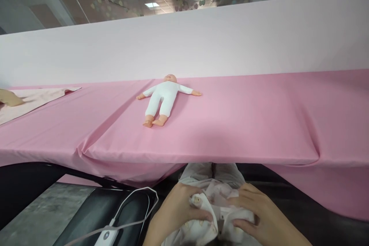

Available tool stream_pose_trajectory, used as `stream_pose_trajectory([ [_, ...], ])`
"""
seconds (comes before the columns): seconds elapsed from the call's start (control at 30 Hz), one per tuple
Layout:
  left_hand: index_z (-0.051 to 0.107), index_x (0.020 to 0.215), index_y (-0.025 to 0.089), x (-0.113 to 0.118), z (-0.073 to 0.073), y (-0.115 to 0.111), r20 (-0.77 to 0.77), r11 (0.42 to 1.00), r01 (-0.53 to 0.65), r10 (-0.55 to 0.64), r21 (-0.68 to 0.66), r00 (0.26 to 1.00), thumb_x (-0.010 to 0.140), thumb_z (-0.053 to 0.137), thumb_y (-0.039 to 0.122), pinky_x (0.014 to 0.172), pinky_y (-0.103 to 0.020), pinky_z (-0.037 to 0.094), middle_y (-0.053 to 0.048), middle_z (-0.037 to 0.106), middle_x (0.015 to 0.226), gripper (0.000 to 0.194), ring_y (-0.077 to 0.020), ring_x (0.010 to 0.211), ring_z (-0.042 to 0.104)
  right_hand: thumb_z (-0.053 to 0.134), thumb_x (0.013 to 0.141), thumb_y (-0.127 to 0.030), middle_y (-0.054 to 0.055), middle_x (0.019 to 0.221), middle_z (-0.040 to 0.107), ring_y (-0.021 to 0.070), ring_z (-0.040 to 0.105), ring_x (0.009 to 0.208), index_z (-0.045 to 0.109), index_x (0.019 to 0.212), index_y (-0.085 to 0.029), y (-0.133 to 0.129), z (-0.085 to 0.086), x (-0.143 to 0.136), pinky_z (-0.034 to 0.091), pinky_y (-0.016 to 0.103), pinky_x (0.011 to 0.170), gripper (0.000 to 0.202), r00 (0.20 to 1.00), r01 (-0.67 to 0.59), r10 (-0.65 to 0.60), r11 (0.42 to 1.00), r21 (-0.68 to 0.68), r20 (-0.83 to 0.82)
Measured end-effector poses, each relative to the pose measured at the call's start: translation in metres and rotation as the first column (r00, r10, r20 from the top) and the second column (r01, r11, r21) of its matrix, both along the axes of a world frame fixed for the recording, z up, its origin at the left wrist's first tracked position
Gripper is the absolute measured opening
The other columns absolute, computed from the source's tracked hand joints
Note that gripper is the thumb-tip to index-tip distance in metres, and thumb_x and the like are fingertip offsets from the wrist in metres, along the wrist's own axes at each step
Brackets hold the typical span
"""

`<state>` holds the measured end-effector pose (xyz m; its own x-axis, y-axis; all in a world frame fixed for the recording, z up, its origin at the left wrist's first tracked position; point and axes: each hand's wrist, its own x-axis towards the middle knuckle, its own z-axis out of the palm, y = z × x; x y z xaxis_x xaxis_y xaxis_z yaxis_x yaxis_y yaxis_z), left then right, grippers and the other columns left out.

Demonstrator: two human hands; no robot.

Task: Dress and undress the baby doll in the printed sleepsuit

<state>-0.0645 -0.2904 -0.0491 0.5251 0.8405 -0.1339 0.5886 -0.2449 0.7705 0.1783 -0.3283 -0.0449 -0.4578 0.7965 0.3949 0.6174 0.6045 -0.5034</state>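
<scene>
From where I sit, the desk (pixel 245 123) lies broad and bare to the right of the doll (pixel 163 98), so hands could sweep there freely. The doll lies flat at the middle near the back wall (pixel 201 42). At far left a cloth (pixel 34 100) and another person's hand (pixel 10 98) take up that corner. The desk's front edge overhangs my lap, close above both hands (pixel 219 215).

At six o'clock, the left hand (pixel 175 211) and right hand (pixel 259 215) grip a patterned white baby garment (pixel 215 219) in the lap. A baby doll (pixel 163 98) in white lies face-up on the pink tablecloth (pixel 245 123) at twelve o'clock.
</scene>
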Motion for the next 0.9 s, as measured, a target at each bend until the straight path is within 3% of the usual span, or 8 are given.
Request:
stream_pose_trajectory([
  [0.13, 0.075, 0.084, 0.019, -0.001, 0.004, 0.002, 0.013, 0.999, 0.04, -0.04, -0.003, 0.999, 0.057, 0.079, 0.046, 0.055, -0.019, 0.032, 0.002, 0.065, 0.064, 0.039, -0.0084, 0.057, 0.047, 0.058, 0.076, -0.006, -0.001, 0.079, 0.067, 0.0154, 0.062, 0.071, 0.066, 0.099, -0.025, 0.008, -0.005, 0.009, 0.051, 0.023, 0.061, 0.031, 0.993, 0.08, -0.077, 0.996, -0.032, 0.086],
  [0.27, 0.074, 0.087, 0.021, 0.003, 0.032, 0.012, 0.018, 0.986, -0.019, 0.016, 0.168, 1.0, 0.064, 0.075, 0.029, 0.06, -0.02, 0.036, 0.001, 0.069, 0.074, 0.025, -0.0115, 0.063, 0.056, 0.045, 0.077, -0.004, 0.001, 0.084, 0.068, 0.0136, 0.063, 0.069, 0.065, 0.106, -0.022, 0.028, 0.016, 0.011, 0.051, 0.023, 0.064, 0.04, 0.988, 0.153, -0.153, 0.986, 0.073, -0.004],
  [0.4, 0.066, 0.071, 0.016, 0.016, 0.064, 0.03, 0.181, 0.858, -0.326, 0.275, 0.397, 0.944, 0.067, 0.067, 0.02, 0.055, -0.019, 0.032, 0.003, 0.06, 0.06, 0.006, -0.0082, 0.055, 0.048, 0.055, 0.079, -0.015, -0.003, 0.066, 0.058, 0.0101, 0.052, 0.052, 0.063, 0.11, -0.021, 0.051, 0.057, -0.008, 0.046, 0.02, 0.053, 0.033, 0.897, 0.414, -0.358, 0.886, 0.21, -0.258],
  [0.5, 0.04, 0.051, 0.016, 0.034, 0.071, 0.042, 0.402, 0.732, -0.574, 0.432, 0.367, 0.807, 0.07, 0.067, 0.031, 0.048, -0.019, 0.023, 0.007, 0.032, 0.046, 0.036, -0.0052, 0.048, 0.027, 0.062, 0.079, -0.022, -0.002, 0.068, 0.055, 0.0102, 0.051, 0.055, 0.061, 0.114, -0.019, 0.065, 0.07, -0.036, 0.048, 0.021, 0.057, 0.035, 0.773, 0.588, -0.461, 0.778, 0.22, -0.436],
  [0.57, 0.031, 0.052, 0.017, 0.048, 0.067, 0.047, 0.526, 0.771, -0.605, 0.436, 0.199, 0.73, 0.075, 0.063, 0.036, 0.047, -0.019, 0.022, 0.007, 0.025, 0.05, 0.043, -0.0052, 0.05, 0.025, 0.06, 0.081, -0.024, -0.001, 0.073, 0.057, 0.0102, 0.053, 0.058, 0.059, 0.116, -0.019, 0.071, 0.066, -0.055, 0.048, 0.021, 0.057, 0.035, 0.75, 0.574, -0.438, 0.803, 0.159, -0.496],
  [0.73, 0.04, 0.065, 0.016, 0.061, 0.045, 0.045, 0.752, 0.864, -0.457, 0.442, -0.21, 0.489, 0.079, 0.06, 0.039, 0.051, -0.016, 0.031, 0.006, 0.035, 0.059, 0.034, -0.0053, 0.055, 0.035, 0.05, 0.089, -0.025, 0.004, 0.091, 0.061, 0.0123, 0.061, 0.074, 0.052, 0.122, -0.022, 0.071, 0.045, -0.081, 0.052, 0.021, 0.064, 0.033, 0.744, 0.354, -0.305, 0.934, -0.035, -0.595],
  [0.83, 0.055, 0.084, 0.015, 0.054, 0.04, 0.039, 0.814, 0.895, -0.356, 0.408, -0.268, 0.413, 0.08, 0.061, 0.036, 0.063, -0.018, 0.042, 0.001, 0.055, 0.073, 0.021, -0.0087, 0.067, 0.05, 0.055, 0.088, -0.029, 0.007, 0.11, 0.06, 0.0168, 0.062, 0.093, 0.046, 0.129, -0.024, 0.064, 0.043, -0.079, 0.055, 0.026, 0.075, 0.042, 0.756, 0.23, -0.241, 0.968, -0.097, -0.609],
  [0.9, 0.06, 0.102, 0.016, 0.05, 0.04, 0.032, 0.858, 0.938, -0.274, 0.312, -0.211, 0.408, 0.084, 0.056, 0.039, 0.076, -0.024, 0.048, -0.005, 0.063, 0.09, 0.029, -0.0149, 0.084, 0.058, 0.062, 0.084, -0.032, 0.009, 0.121, 0.057, 0.0213, 0.058, 0.105, 0.044, 0.132, -0.025, 0.059, 0.046, -0.073, 0.054, 0.032, 0.084, 0.051, 0.788, 0.209, -0.228, 0.973, -0.1, -0.572],
])
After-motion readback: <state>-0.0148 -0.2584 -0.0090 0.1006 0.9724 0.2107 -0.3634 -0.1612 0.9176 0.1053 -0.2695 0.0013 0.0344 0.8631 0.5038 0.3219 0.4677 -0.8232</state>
